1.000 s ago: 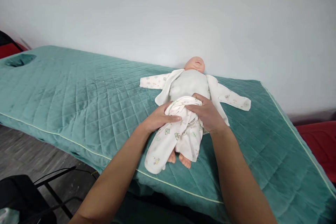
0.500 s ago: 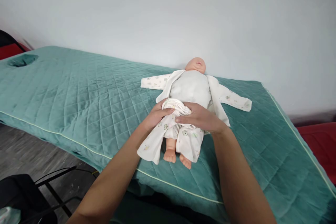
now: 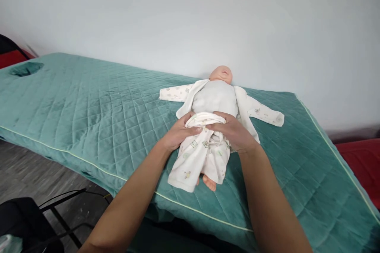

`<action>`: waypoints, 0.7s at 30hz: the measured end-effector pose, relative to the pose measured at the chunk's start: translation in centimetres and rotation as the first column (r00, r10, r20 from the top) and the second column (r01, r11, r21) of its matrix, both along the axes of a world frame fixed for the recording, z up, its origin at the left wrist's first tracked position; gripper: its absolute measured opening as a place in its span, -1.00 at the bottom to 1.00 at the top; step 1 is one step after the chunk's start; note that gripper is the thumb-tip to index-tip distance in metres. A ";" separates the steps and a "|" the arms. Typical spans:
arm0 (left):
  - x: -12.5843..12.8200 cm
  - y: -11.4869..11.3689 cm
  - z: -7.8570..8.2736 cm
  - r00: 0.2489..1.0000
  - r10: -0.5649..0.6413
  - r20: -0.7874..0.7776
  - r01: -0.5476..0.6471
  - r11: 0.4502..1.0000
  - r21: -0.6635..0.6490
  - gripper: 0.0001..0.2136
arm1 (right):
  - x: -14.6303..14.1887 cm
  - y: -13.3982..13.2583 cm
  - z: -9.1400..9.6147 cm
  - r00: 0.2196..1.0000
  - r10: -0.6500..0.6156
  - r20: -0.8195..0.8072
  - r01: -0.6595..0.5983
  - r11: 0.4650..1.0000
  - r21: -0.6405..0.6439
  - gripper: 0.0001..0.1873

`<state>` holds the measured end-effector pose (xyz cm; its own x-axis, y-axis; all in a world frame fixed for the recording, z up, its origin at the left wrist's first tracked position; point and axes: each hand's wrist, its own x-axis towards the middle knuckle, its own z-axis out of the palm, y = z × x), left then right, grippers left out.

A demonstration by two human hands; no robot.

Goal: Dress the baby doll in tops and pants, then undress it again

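On its back lies a baby doll (image 3: 216, 97) with a white cloth body, its head toward the wall. A white patterned baby jacket (image 3: 265, 114) is spread open around its torso, sleeves out to both sides. My left hand (image 3: 180, 130) grips the bunched waistband of white printed baby pants (image 3: 190, 162) at the doll's lower body. From the other side, my right hand (image 3: 234, 130) clasps the same waistband, thumbs almost meeting. The pant legs drape over the doll's legs, and one foot (image 3: 209, 183) pokes out below; the other is mostly covered.
A green quilted bed (image 3: 118, 126) with a face hole (image 3: 26, 68) stands against a white wall (image 3: 148, 19). Red seats show at both sides. At lower left, a black bag-like item (image 3: 26, 221) and a dark metal frame (image 3: 63, 215) stand on the floor.
The loose pant leg has swung right and now hangs over the doll's leg, covering most of one foot. The bunched waistband is spread wider between my hands, which stay at the doll's waist.
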<state>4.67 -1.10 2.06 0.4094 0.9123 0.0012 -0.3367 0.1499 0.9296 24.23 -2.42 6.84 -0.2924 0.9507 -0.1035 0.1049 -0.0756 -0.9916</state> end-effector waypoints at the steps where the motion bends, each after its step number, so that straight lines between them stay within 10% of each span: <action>1: -0.1 0.0 0.1 0.999 -0.030 -0.017 0.030 0.999 0.015 -0.47 | 0.0 0.1 -0.1 0.999 -0.035 -0.039 0.034 0.999 -0.027 -0.69; 14: 0.1 -0.3 -0.3 1.000 0.000 0.015 0.000 1.000 -0.021 -0.50 | -0.2 -0.4 1.0 0.999 0.010 0.049 -0.011 1.000 0.027 -0.70; 21: 0.3 -0.4 0.0 0.985 0.171 -0.014 -0.171 0.985 -0.018 -0.60 | -0.5 -0.7 1.8 0.922 0.314 0.224 -0.336 0.940 0.063 -0.57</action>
<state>4.99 -1.54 2.06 0.2469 0.9688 -0.0212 -0.3473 0.1089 0.9314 23.69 -3.08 8.64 -0.5691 0.8154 -0.1065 0.3115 0.0939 -0.9456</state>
